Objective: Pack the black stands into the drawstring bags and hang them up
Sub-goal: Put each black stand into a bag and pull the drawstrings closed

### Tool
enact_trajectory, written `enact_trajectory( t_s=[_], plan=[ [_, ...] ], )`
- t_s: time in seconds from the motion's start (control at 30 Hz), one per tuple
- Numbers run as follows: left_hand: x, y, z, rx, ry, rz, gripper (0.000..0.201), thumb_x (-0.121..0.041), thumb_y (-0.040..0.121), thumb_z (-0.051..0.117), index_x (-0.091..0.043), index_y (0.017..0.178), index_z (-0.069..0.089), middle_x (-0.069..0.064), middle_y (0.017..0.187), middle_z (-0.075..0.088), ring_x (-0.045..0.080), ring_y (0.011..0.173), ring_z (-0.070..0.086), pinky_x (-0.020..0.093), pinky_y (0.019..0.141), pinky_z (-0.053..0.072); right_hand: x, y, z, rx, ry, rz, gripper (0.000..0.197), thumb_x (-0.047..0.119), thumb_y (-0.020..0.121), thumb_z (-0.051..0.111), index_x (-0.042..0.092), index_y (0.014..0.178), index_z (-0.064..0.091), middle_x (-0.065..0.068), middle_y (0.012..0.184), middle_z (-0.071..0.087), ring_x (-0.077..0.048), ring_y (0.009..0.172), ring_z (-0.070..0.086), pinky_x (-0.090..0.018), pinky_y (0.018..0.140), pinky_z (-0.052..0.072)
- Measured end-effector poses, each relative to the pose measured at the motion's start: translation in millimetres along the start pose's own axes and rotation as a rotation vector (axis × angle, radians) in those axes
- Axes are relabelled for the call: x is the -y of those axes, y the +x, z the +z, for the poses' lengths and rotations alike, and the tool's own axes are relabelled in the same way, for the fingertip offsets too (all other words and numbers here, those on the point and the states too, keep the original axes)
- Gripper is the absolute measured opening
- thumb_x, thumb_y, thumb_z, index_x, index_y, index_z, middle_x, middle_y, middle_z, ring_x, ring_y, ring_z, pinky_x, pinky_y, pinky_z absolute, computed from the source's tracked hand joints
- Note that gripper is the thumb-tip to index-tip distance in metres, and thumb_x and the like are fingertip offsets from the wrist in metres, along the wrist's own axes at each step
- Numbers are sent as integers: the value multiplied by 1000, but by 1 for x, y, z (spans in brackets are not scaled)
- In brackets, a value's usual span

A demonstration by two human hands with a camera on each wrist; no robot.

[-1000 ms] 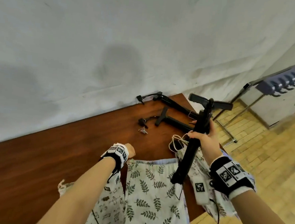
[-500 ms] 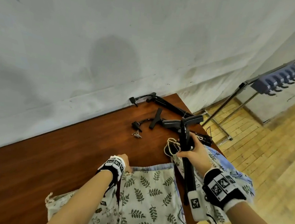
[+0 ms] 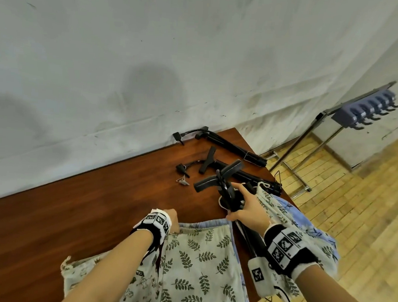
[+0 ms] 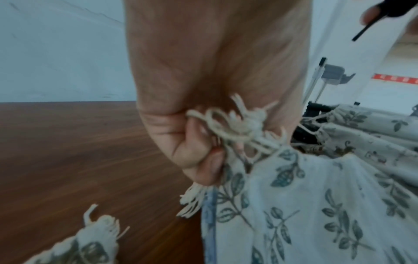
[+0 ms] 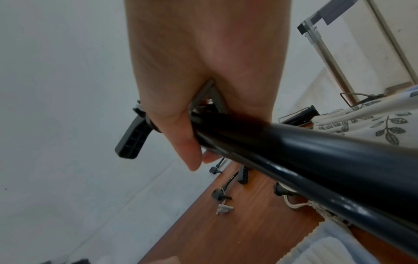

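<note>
My right hand grips a black stand near its forked top, the shaft slanting down past my wrist beside the table's right edge. My left hand holds the cord and top corner of a leaf-print drawstring bag lying on the brown table. Two more black stands lie at the far right corner. A second leaf-print bag lies under my right hand.
A third patterned bag lies near my left forearm. A metal rack with a row of blue hooks stands on the wooden floor to the right. A white wall runs behind the table. Small grey tags lie by the stands.
My right hand has lowered the stand from upright above the table to a slant, its lower end now dropping beside the bag's right edge. The left hand has kept hold of the bag's corner.
</note>
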State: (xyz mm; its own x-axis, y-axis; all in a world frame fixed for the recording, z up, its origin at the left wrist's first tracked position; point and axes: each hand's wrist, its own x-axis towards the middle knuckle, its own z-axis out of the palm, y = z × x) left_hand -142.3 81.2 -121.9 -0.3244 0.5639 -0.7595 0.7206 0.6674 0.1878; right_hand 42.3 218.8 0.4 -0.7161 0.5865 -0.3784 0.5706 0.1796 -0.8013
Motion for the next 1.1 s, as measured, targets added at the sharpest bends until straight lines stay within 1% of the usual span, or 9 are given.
enact_trajectory(
  t_s=[0.2, 0.3, 0.4, 0.57, 0.67, 0.83, 0.93, 1.0, 1.1],
  plan=[
    [-21, -24, -34, -59, -301, 193, 38, -16, 85, 56, -19, 51, 40, -1, 52, 36, 20, 58, 35, 28, 61, 33, 5, -7, -4, 123, -106, 25, 80, -9, 67, 73, 23, 135, 44, 4, 120, 51, -14, 111, 49, -4, 69, 37],
    [-29, -41, -55, -108, -323, 333, 39, -13, 90, 56, -18, 55, 39, -3, 52, 38, 16, 53, 36, 23, 55, 36, 8, -12, -5, 171, -105, 65, 78, -11, 67, 73, 20, 134, 46, 5, 112, 55, -16, 107, 54, -15, 75, 44],
    [-38, -53, -74, -151, -297, 412, 34, -12, 85, 59, -20, 57, 42, -1, 56, 43, 19, 57, 39, 39, 60, 40, 9, -17, -8, 209, -72, 88, 74, -10, 68, 73, 22, 130, 49, -1, 110, 61, -13, 96, 59, -13, 71, 47],
    [-60, -82, -103, -190, -337, 435, 34, -7, 88, 60, -23, 59, 52, -7, 57, 49, 5, 51, 39, 20, 54, 34, 16, -25, -14, 251, -14, 124, 80, 1, 55, 73, 22, 130, 54, -8, 113, 63, -22, 100, 61, -32, 85, 52],
    [-68, -96, -116, -235, -323, 469, 16, -15, 89, 60, -12, 74, 64, -1, 66, 58, 10, 57, 45, 23, 56, 37, 20, -29, -17, 249, 25, 80, 74, 3, 50, 73, 24, 119, 60, -13, 111, 64, -28, 102, 63, -41, 90, 53],
    [-77, -119, -136, -303, -332, 523, 18, -26, 84, 67, -10, 92, 70, 8, 82, 70, 18, 70, 58, 37, 72, 51, 35, -37, -26, 249, 92, 29, 67, -13, 61, 68, 28, 113, 61, -3, 96, 67, -13, 74, 65, -27, 70, 52],
    [-81, -131, -147, -325, -316, 566, 11, -18, 86, 65, -13, 95, 69, 4, 85, 70, 15, 72, 61, 37, 75, 52, 41, -42, -30, 248, 150, 12, 63, -5, 54, 69, 23, 111, 63, -11, 107, 66, -17, 74, 66, -30, 68, 52],
    [-86, -139, -153, -342, -289, 578, 6, -14, 88, 61, -12, 86, 66, 2, 79, 65, 17, 71, 58, 37, 76, 49, 44, -45, -32, 253, 171, 9, 60, -2, 52, 70, 17, 108, 64, -13, 107, 63, -20, 76, 66, -31, 70, 52],
    [-93, -148, -162, -367, -281, 581, 27, -4, 88, 57, -23, 68, 55, -5, 68, 56, 12, 65, 52, 32, 73, 46, 48, -48, -34, 257, 175, -15, 61, -2, 52, 70, 13, 111, 62, -20, 106, 61, -23, 76, 66, -33, 70, 53]
  ],
)
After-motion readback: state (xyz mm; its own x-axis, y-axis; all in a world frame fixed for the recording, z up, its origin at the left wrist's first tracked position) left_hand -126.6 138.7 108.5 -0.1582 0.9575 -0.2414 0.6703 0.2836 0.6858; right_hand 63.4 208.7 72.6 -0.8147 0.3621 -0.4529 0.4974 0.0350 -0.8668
